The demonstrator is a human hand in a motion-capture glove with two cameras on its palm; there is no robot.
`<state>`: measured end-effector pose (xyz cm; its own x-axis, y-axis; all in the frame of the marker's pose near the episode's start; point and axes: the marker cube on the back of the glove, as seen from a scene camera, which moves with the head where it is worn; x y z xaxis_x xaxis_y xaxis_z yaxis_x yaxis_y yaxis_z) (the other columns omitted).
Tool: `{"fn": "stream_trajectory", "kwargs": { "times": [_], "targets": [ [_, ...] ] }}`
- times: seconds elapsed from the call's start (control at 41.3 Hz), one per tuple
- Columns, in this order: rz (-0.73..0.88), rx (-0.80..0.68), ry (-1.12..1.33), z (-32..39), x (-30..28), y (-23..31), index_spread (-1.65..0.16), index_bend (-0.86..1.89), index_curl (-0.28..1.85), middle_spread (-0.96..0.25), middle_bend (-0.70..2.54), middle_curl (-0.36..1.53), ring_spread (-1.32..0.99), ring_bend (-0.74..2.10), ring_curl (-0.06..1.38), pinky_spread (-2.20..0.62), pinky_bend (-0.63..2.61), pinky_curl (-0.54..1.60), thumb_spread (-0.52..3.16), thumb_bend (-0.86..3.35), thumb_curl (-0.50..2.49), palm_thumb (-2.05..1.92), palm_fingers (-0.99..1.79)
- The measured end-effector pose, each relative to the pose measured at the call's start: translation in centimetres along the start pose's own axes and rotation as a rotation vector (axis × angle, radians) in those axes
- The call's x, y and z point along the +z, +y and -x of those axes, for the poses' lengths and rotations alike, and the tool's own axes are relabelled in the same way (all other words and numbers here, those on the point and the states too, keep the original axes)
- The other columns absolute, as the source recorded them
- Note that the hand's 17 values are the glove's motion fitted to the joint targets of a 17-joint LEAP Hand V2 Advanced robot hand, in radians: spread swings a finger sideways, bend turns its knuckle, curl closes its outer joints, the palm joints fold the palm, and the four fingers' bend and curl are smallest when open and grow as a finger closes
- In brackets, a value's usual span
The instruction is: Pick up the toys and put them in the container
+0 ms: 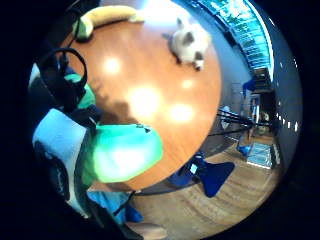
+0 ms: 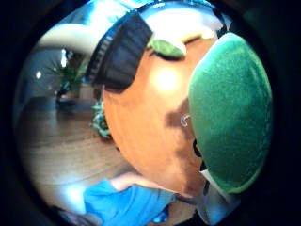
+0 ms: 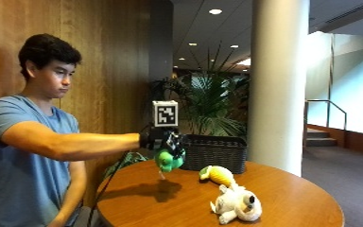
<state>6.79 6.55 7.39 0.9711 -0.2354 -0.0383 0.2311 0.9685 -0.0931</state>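
My gloved right hand [image 3: 158, 139] is raised above the round wooden table [image 3: 295, 198] and grips a green plush toy [image 3: 169, 160], which hangs clear of the tabletop. The same green toy [image 2: 230, 113] fills much of the thumb side palm view and shows beside the palm [image 1: 125, 152] in the other. A yellow and green plush [image 3: 218, 174] lies on the table just beyond the hand. A cream plush animal [image 3: 238, 204] lies nearer the table's front. The dark woven basket [image 3: 216, 152] stands at the table's far edge, behind the raised toy.
A white column [image 3: 279, 85] and potted palms [image 3: 213, 106] stand behind the table. A blue chair [image 1: 212, 175] sits on the wood floor beside the table. The person's bare left arm [image 3: 74, 189] hangs down at their side.
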Motion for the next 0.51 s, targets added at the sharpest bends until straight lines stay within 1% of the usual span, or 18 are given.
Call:
{"fn": "stream_trajectory", "kwargs": {
  "times": [0.048,0.145,0.266,0.363,0.508],
  "targets": [
    [-0.037,0.043,0.008,-0.1,-2.1,-1.0,-0.35,0.27,0.21,-0.35,0.58,0.56,-0.43,1.13,0.51,-0.35,1.16,0.40,0.93,0.25,0.65,0.73,0.76],
    [-0.086,-0.008,-0.017,0.7,-5.8,-2.3,-0.35,0.27,0.23,-0.37,0.59,0.59,-0.44,1.12,0.51,-0.36,1.16,0.40,0.89,0.24,0.68,0.73,0.78],
    [-0.131,0.020,-0.018,3.1,-10.2,-4.4,-0.36,0.28,0.24,-0.39,0.59,0.62,-0.45,1.12,0.51,-0.37,1.15,0.40,0.85,0.23,0.72,0.74,0.80],
    [-0.150,0.024,0.031,5.3,-12.9,-6.1,-0.36,0.28,0.26,-0.41,0.58,0.65,-0.45,1.11,0.52,-0.37,1.14,0.40,0.82,0.22,0.74,0.74,0.81],
    [-0.200,0.024,0.017,10.1,-15.9,-9.1,-0.37,0.28,0.29,-0.43,0.56,0.68,-0.45,1.11,0.52,-0.37,1.14,0.41,0.79,0.21,0.79,0.74,0.81]
  ]
}}
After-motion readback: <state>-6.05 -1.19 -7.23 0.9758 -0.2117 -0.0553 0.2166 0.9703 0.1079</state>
